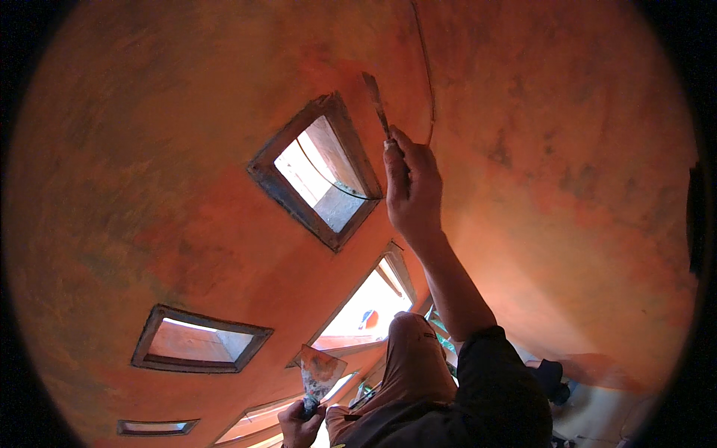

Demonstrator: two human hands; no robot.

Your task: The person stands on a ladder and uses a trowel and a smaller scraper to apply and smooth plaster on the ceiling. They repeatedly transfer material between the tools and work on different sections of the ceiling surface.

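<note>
Gripping slim, dark metal spatula [376,98], steeply up-left lengthwise, in right hand [414,187]; orange-smeared, triangular metal scraper [321,371], blade-up, in left hand [300,429].

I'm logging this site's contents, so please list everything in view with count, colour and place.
Wall: one, curved, orange, most of the view
Window openings: at least five, dark-framed, centre to lower left
Cord or crack: one, dark, top centre
Round thing: one, red and blue, seen in the middle opening
Unclear items: at least two, black, lower right and right edge
Narrow tool: one, dark, in right hand
Broad scraper: one, grey, orange-stained, in left hand
Trousers: one pair, brown, bottom centre
Sleeve: one, black, lower right
Hands: two, bare; right raised, left low
</note>
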